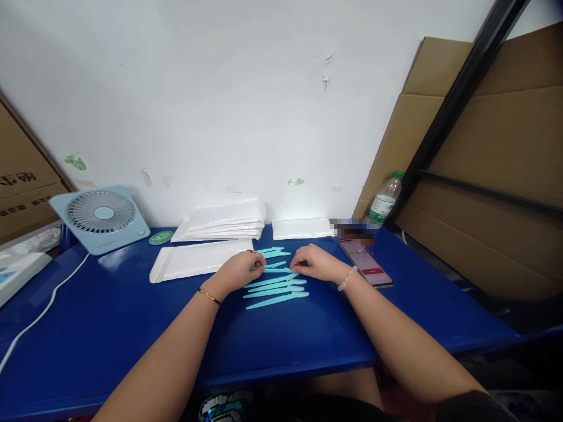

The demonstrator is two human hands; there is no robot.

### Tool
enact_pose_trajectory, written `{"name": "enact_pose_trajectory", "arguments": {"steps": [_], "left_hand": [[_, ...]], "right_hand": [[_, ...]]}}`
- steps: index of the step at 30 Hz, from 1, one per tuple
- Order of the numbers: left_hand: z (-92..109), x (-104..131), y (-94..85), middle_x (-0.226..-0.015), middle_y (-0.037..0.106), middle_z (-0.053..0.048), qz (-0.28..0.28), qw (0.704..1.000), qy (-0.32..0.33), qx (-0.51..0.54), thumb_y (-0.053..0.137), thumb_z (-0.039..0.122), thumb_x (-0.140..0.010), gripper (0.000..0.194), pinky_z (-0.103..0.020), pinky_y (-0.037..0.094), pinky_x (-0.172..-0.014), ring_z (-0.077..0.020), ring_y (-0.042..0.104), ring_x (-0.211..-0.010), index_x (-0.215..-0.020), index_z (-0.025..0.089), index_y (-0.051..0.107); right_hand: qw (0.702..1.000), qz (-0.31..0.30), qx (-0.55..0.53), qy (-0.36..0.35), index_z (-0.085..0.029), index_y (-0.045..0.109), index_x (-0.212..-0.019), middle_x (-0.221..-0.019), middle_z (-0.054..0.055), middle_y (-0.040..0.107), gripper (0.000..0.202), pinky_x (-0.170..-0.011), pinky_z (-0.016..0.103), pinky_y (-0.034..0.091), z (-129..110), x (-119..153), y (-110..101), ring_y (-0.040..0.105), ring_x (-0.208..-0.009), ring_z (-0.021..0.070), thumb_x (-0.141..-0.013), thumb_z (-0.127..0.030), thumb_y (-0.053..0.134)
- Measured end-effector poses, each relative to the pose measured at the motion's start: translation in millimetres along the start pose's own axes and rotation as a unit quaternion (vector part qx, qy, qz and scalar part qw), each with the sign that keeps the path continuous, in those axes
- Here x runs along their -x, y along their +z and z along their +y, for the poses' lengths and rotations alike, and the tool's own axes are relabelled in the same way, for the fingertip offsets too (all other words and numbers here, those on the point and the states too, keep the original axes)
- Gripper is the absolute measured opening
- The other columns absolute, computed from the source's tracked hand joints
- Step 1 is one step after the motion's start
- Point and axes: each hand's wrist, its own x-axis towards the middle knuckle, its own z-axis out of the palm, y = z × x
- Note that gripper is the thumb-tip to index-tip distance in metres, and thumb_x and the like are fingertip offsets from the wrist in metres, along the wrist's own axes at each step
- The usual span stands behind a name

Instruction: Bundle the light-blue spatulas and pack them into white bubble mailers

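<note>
Slim turquoise eyebrow razors (278,300) with paler tips lie in a rough row on the blue table, side by side and pointing left to right. My left hand (241,268) is closed in a pinch at the left end of a razor (276,270) in the middle of the row. At its right end, the fingertips of my right hand (317,262) are pinched together on the tip. A couple of razors (273,253) lie farther back, between the hands. Just behind my left hand is a white padded envelope (189,261).
Along the wall are a stack of white envelopes (222,220), another white packet (302,228) and a bottle (383,202). A phone (367,264) lies to the right of my right hand. A blue fan (103,218) with a white cord (48,305) stands at left.
</note>
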Motion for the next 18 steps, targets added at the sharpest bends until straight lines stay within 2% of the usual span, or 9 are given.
{"name": "enact_pose_trajectory", "arguments": {"steps": [2, 3, 5, 10, 15, 18], "left_hand": [[1.8, 2.6, -3.2, -0.085, 0.065, -0.003, 0.023, 0.999, -0.012, 0.028, 0.045, 0.030, -0.082, 0.019, -0.027, 0.041, -0.066, -0.0178, 0.057, -0.077, -0.083, 0.020, 0.061], [2.7, 3.5, -4.3, -0.084, 0.064, -0.003, 0.036, 0.999, -0.020, 0.036, 0.044, 0.032, -0.083, 0.020, -0.027, 0.041, -0.065, -0.0178, 0.056, -0.076, -0.083, 0.020, 0.060], [4.5, 4.6, -5.3, -0.078, 0.062, -0.003, 0.052, 0.997, -0.034, 0.043, 0.041, 0.035, -0.085, 0.022, -0.027, 0.039, -0.061, -0.0171, 0.054, -0.069, -0.085, 0.020, 0.058], [7.3, 4.1, -1.7, -0.063, 0.052, 0.002, 0.054, 0.996, -0.038, 0.051, 0.037, 0.037, -0.088, 0.023, -0.026, 0.033, -0.054, -0.0149, 0.045, -0.056, -0.088, 0.021, 0.054], [9.7, 1.1, 2.3, -0.067, 0.054, 0.000, 0.044, 0.997, 0.006, 0.057, 0.033, 0.036, -0.091, 0.031, -0.026, 0.036, -0.061, -0.0156, 0.049, -0.064, -0.069, 0.020, 0.050], [8.5, -0.1, 4.4, -0.070, 0.058, -0.001, 0.041, 0.998, 0.012, 0.048, 0.033, 0.037, -0.091, 0.034, -0.027, 0.037, -0.064, -0.0162, 0.052, -0.068, -0.067, 0.020, 0.050]], "right_hand": [[0.997, 0.044, -0.034, 0.049, -0.020, 0.070, -0.089, -0.089, 0.004, 0.069, 0.016, -0.072, 0.027, 0.043, 10.6, 9.1, -11.2, 0.061, -0.078, 0.0160, -0.084, -0.024, 0.055], [0.993, 0.079, -0.027, 0.087, -0.020, 0.070, -0.088, -0.089, 0.005, 0.069, 0.016, -0.072, 0.027, 0.044, 17.3, 13.2, -16.0, 0.061, -0.078, 0.0163, -0.084, -0.023, 0.054], [0.984, 0.107, 0.010, 0.141, -0.019, 0.069, -0.084, -0.086, 0.005, 0.068, 0.016, -0.069, 0.027, 0.044, 30.3, 19.3, -22.2, 0.061, -0.075, 0.0165, -0.081, -0.019, 0.053], [0.981, 0.058, 0.080, 0.165, -0.018, 0.068, -0.083, -0.084, 0.006, 0.066, 0.011, -0.066, 0.025, 0.043, 43.1, 19.8, -16.4, 0.059, -0.073, 0.0163, -0.077, -0.022, 0.060], [0.976, 0.030, 0.137, 0.169, -0.018, 0.066, -0.078, -0.084, 0.007, 0.065, 0.010, -0.069, 0.026, 0.042, 35.2, 13.0, -5.5, 0.060, -0.074, 0.0175, -0.079, -0.018, 0.056], [0.982, 0.050, 0.107, 0.145, -0.018, 0.064, -0.078, -0.083, 0.006, 0.065, 0.011, -0.069, 0.026, 0.042, 27.7, 10.3, -2.3, 0.059, -0.074, 0.0169, -0.081, -0.017, 0.053]]}}
